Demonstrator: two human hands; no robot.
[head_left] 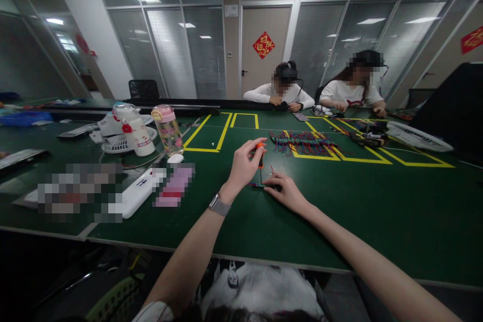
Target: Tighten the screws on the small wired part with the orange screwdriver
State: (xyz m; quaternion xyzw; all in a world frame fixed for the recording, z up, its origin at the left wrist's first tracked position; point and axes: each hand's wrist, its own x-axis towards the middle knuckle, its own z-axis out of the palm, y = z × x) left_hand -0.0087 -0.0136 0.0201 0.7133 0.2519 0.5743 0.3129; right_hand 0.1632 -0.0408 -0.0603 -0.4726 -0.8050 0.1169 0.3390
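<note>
My left hand point(244, 162) is closed around the orange and black handle of a screwdriver point(260, 165), which stands upright. Its thin shaft points down at a small green circuit board point(258, 185) lying on the table. With closed fingers, my right hand point(286, 191) grips the board's right end and partly covers it. Thin red wires rise beside the right fingertips. Beyond my hands lies a long row of similar green boards point(302, 141) with many red and blue wires. Whether the screwdriver tip sits in a screw is too small to tell.
The green table point(377, 211) carries yellow tape rectangles. Left of me stand a clear bottle point(169, 133), a white flask point(138, 133), a white power strip point(141, 191) and a pink packet point(175, 186). Two people point(289, 88) sit across, near a white basket point(418, 136).
</note>
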